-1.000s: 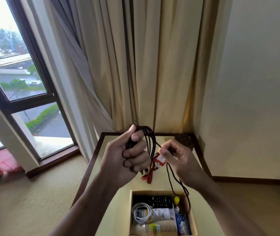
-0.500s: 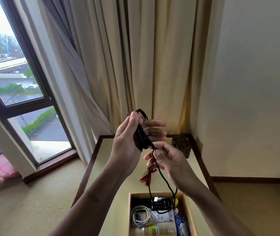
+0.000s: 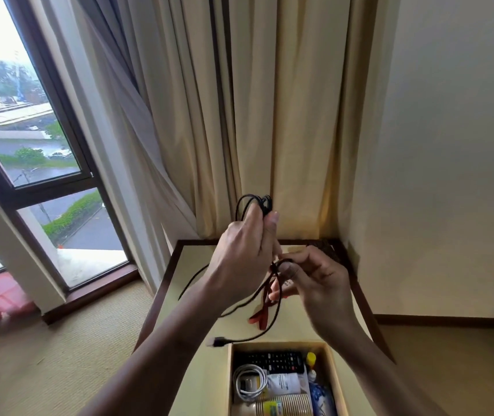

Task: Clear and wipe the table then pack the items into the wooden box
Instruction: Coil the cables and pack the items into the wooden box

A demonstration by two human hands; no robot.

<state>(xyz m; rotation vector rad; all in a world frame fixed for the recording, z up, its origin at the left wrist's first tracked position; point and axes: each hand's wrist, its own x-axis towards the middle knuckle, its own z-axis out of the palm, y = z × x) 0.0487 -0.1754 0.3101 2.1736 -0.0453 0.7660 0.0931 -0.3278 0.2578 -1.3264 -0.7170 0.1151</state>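
Observation:
My left hand [image 3: 244, 253] is raised above the table and grips a coiled black cable [image 3: 253, 202], whose loops stick out above my fingers. My right hand [image 3: 314, 277] pinches a lower strand of the same cable just right of the left hand. The loose end hangs down and ends in a plug [image 3: 217, 341] hovering left of the wooden box [image 3: 229, 382]. A red strap [image 3: 262, 315] dangles under my hands. The open box sits at the table's near edge and holds a black remote [image 3: 272, 360], a white cable coil [image 3: 250, 382], stacked paper cups [image 3: 281, 406] and small bottles.
The yellow table [image 3: 197, 367] with a dark wooden rim stands in a corner, beige curtains [image 3: 239, 115] behind it and a cream wall to the right. A dark patterned object [image 3: 328, 247] lies at the table's far right corner. A window and carpet are on the left.
My left hand rose with the coil and turned its back to the camera. The free cable end swung out leftward, and the plug now hangs left of the box.

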